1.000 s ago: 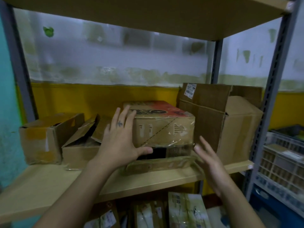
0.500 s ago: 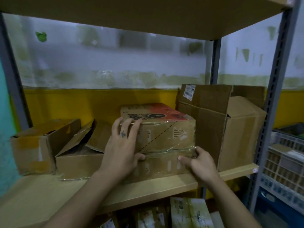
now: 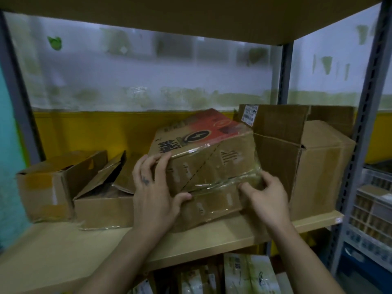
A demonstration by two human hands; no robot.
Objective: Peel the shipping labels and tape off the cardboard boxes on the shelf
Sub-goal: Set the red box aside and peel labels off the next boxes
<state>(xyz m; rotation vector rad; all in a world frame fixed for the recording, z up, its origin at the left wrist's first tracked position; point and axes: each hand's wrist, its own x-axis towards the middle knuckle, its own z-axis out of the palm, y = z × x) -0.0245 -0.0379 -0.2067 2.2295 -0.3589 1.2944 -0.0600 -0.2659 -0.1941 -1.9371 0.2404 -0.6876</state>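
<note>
A cardboard box with a red printed top (image 3: 210, 158) sits tilted at the middle of the wooden shelf (image 3: 212, 240), its front wrapped in clear tape (image 3: 224, 183). My left hand (image 3: 157, 187) grips the box's left front corner, fingers over the top edge and thumb on the front. My right hand (image 3: 265, 196) holds the right end of the front, fingers curled at the crumpled tape. A large brown box (image 3: 307, 166) to the right carries a white shipping label (image 3: 249, 114) on its raised flap.
Two open, worn boxes lie on the shelf's left: one at the far left (image 3: 53, 185), one beside it (image 3: 104, 200). Grey metal uprights (image 3: 360, 145) frame the shelf. Plastic crates (image 3: 373, 209) stand at the right. Taped parcels (image 3: 248, 274) fill the shelf below.
My right hand came up from below the shelf edge and took hold of the box's taped right front. The box has lifted and tilted, its front closer to me. My left hand curled round the corner.
</note>
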